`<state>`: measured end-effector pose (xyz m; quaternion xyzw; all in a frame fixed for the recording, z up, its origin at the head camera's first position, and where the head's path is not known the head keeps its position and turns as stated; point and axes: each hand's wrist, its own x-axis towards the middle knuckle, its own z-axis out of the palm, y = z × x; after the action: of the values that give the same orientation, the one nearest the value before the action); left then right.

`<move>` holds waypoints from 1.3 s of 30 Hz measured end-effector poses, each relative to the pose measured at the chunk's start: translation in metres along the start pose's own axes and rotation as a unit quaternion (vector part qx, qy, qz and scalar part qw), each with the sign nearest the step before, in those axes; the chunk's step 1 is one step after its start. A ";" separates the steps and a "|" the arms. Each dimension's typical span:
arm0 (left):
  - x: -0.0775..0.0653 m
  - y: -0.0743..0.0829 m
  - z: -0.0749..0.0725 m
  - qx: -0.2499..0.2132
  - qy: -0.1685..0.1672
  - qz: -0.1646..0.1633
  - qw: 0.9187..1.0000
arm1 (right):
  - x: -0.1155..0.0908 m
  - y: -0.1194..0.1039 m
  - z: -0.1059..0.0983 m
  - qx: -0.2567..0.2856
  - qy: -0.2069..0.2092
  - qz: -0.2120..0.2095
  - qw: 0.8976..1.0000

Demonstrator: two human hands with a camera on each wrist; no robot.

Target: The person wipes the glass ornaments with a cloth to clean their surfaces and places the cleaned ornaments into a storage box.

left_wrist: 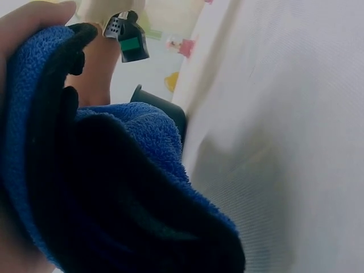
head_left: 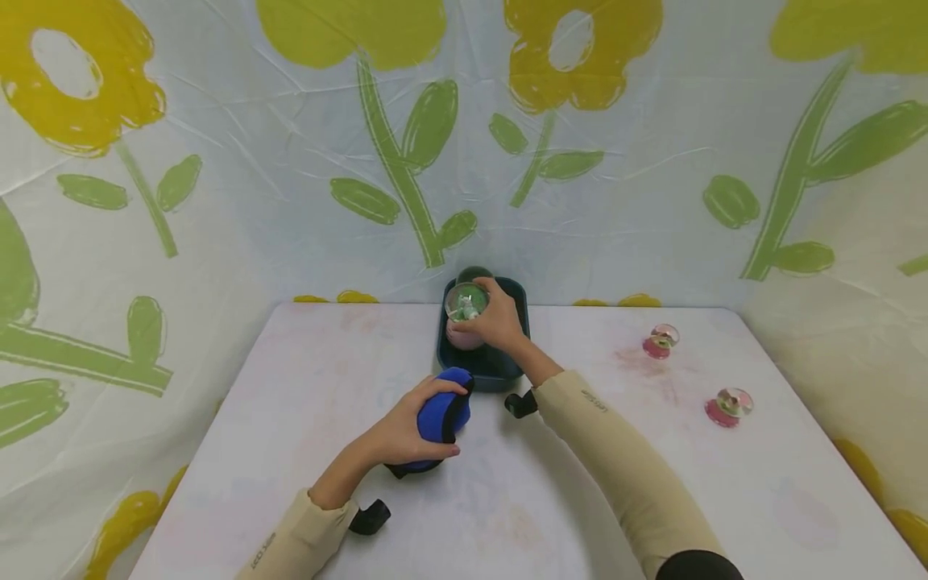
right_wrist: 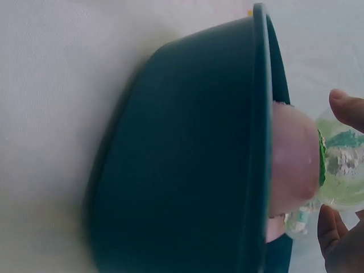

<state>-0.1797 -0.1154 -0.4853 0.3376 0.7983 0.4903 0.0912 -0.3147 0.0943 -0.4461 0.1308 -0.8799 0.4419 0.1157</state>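
Note:
My right hand [head_left: 502, 320] grips a snow globe by its clear dome [head_left: 466, 302], thumb and fingers on either side of the glass. Its pink base [right_wrist: 296, 159] dips below the rim of a dark teal plastic bin [right_wrist: 182, 153]. Part of another snow globe [right_wrist: 298, 220] shows behind it in the bin. Nearer the front, my left hand [head_left: 399, 427] holds a blue terry cloth piece with black edging [head_left: 438, 415], bunched and curved, above the table. In the left wrist view its dark inner side [left_wrist: 125, 199] faces the camera.
Two more pink-based snow globes, one farther back [head_left: 660, 341] and one nearer [head_left: 728, 407], stand on the right of the white table [head_left: 580, 499]. A flower-printed curtain [head_left: 616, 242] rises behind the table and along both sides.

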 end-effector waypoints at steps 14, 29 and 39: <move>-0.001 0.003 0.002 -0.004 -0.007 -0.009 1.000 | -0.005 0.005 0.014 -0.006 0.020 -0.017 1.000; -0.009 0.005 -0.009 -0.006 -0.005 -0.022 1.000 | -0.013 0.010 0.027 -0.015 0.019 0.025 0.999; -0.004 0.004 -0.012 -0.013 0.000 -0.012 1.000 | -0.016 0.014 0.023 0.004 0.048 0.035 0.998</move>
<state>-0.1809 -0.1259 -0.4768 0.3269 0.7958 0.4996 0.1016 -0.3066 0.0856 -0.4752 0.0793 -0.8757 0.4548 0.1417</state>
